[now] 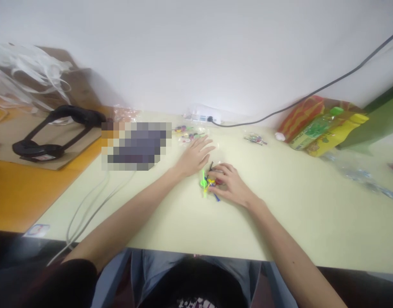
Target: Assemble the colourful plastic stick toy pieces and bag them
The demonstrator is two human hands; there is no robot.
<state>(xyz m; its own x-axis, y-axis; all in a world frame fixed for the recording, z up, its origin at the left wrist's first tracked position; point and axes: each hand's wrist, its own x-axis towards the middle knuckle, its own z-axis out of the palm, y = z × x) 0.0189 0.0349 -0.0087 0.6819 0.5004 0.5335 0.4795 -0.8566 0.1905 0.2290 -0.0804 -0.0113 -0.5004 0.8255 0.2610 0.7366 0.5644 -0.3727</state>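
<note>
The right hand point(232, 186) is resting curled over small coloured plastic pieces point(203, 183) on the desk point(190, 222), any grip impossible to tell; a careless brush could be scattering them. Just beyond, the left hand point(193, 158) is showing spread fingers, similar items point(187, 137) crowding its way, while bottles point(334, 134) are sitting far right.

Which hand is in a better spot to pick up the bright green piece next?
Probably the right hand: it's at the little colourful parts and points toward the green piece. The left hand sits farther forward, pointing away from it.
</note>
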